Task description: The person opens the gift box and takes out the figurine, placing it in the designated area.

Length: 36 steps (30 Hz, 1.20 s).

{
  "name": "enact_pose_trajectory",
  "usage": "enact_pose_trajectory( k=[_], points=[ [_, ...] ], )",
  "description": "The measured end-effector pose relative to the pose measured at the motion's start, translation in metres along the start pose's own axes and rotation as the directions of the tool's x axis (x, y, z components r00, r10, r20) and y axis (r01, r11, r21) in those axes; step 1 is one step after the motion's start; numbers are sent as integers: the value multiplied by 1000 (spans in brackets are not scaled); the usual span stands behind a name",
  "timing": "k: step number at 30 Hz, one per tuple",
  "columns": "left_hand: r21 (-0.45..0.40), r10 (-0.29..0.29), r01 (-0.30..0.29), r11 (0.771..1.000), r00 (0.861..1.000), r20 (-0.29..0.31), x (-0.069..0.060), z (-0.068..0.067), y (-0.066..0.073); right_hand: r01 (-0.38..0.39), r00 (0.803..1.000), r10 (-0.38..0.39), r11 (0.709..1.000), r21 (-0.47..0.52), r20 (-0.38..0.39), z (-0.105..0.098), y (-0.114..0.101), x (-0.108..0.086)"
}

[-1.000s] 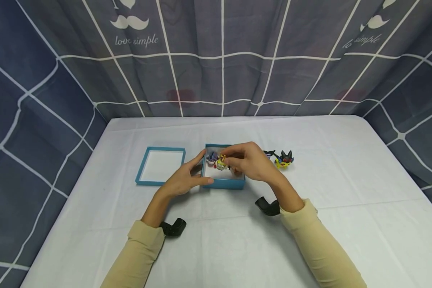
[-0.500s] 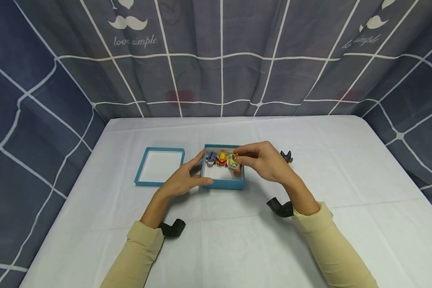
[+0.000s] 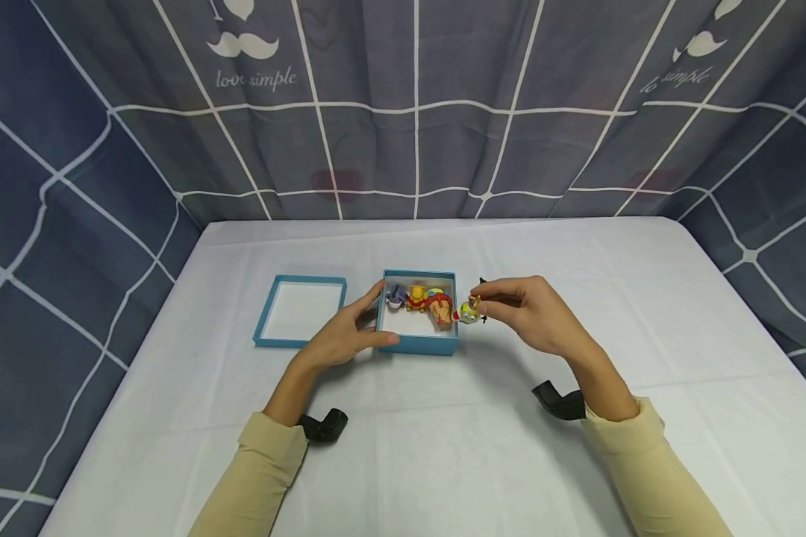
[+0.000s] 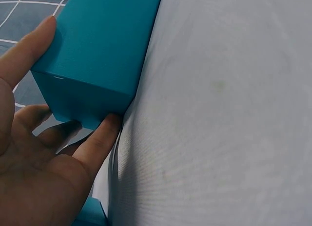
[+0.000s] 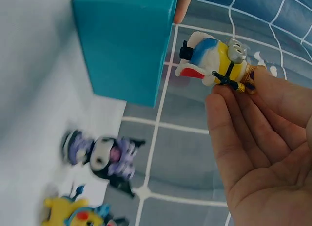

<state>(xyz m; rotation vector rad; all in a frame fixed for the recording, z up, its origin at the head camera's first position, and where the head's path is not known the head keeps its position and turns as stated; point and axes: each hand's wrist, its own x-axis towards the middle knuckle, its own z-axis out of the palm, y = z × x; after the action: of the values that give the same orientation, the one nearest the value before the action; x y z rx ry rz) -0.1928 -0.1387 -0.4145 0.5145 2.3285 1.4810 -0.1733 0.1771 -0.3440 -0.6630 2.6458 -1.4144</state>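
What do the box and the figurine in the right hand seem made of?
Box: probably stiff cardboard, matte teal; crisp edges and faint grain suggest it. Figurine: likely painted plastic, smooth; its silver part shines slightly, though rubber remains possible.

left fingers [image 3: 366,300] hold blue box [image 3: 418,344] | three figurines [image 3: 416,297] inside | right fingers [image 3: 504,286] pinch yellow figurine [image 3: 468,314] just beside

head: bright, soft shadows | right wrist: dimmer, purple figure [image 5: 101,158] blurred
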Motion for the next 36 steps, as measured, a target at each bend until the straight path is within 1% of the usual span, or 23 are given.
enact_pose_trajectory(
  k=[4, 8, 14, 20, 26, 30, 36],
  points=[
    [5, -5, 5, 1000, 1000, -1, 1, 1, -1, -21, 1000, 21, 1000, -20, -8, -7, 7, -10],
    [15, -8, 8, 1000, 1000, -7, 1, 1, -1, -39, 999, 39, 998, -48, -1, -14, 11, -17],
    [17, -5, 5, 1000, 1000, -8, 0, 0, 1, -52, 999, 52, 996, -75, 5, -21, 17, -26],
    [18, -19, 20, 1000, 1000, -8, 1, 1, 2, -57, 998, 58, 994, -96, 11, -27, 26, -37],
    [26, -31, 31, 999, 999, -21, 1, 1, 3, -65, 998, 62, 990, -123, -26, -37, 37, -48],
    [18, -24, 24, 1000, 1000, -15, 0, 2, 1, -82, 996, 74, 982, -171, -52, -44, 46, -55],
    [8, -35, 35, 999, 999, -16, 0, 3, 1, -103, 992, 83, 969, -226, -94, -55, 56, -63]
  ],
)
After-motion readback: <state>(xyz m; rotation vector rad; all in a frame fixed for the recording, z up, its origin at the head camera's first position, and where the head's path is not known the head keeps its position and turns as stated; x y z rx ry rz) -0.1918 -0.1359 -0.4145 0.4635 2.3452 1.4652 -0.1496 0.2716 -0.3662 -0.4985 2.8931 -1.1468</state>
